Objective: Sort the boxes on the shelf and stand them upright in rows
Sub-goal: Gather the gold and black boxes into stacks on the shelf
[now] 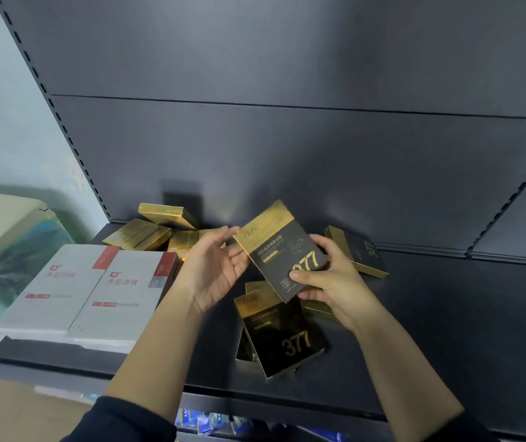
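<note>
Two white boxes [118,291] lie flat at the shelf's [446,314] left edge, with at least three gold boxes [156,215] behind them. Three black 377 boxes [284,336] show. Two lie mid-shelf. My right hand [335,282] grips the held box [287,256] above them, and my left hand [214,266] touches its edge with loose fingers.
</note>
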